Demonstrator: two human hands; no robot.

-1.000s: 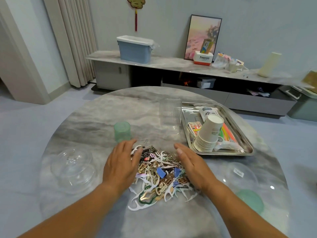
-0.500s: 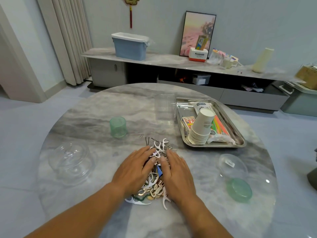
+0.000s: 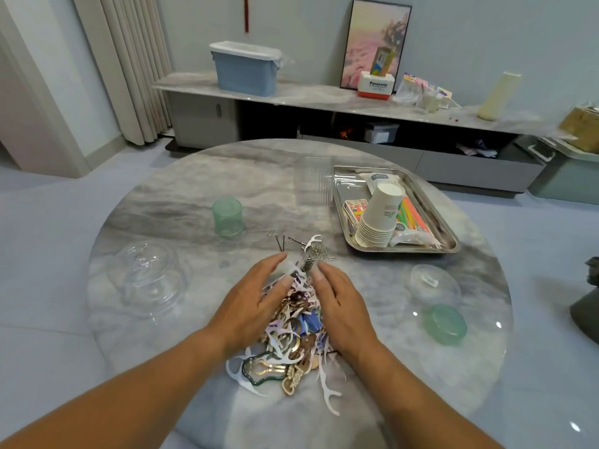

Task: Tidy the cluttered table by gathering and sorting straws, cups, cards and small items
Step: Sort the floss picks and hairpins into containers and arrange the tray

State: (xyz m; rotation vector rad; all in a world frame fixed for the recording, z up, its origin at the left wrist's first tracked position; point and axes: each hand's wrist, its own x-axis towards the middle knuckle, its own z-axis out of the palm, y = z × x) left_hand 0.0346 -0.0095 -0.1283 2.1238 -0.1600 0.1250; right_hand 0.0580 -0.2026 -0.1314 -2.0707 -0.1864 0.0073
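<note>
Two hands lie flat on a round, glossy marble-patterned surface (image 3: 162,202), a small gap between them, fingers straight and relaxed; the left hand (image 3: 252,306) and the right hand (image 3: 340,306) press in on either side of one heap of small items (image 3: 291,335). The heap is a tangle of thin white forked plastic picks, gold metal clips, a dark green outline clip and blue bits, too many to count; it spills out nearer than the wrists and pokes past the fingertips, where a loose bundle of dark metal pins (image 3: 308,251) lies. Left of the left hand sits one clear domed plastic lid (image 3: 146,277). Right of the right hand sit one clear shallow round dish (image 3: 434,280) and, nearer, one translucent green round lid (image 3: 445,324). Beyond the left hand stands one translucent green cup (image 3: 227,217). Beyond the right hand is one rectangular steel tray (image 3: 450,241) holding one stack of white paper cups (image 3: 379,218) lying tilted, bright straws (image 3: 413,212) in a wrapper, and one card box (image 3: 353,210). A clear ribbed plastic cup (image 3: 314,183) stands just beside the tray's left edge.
</note>
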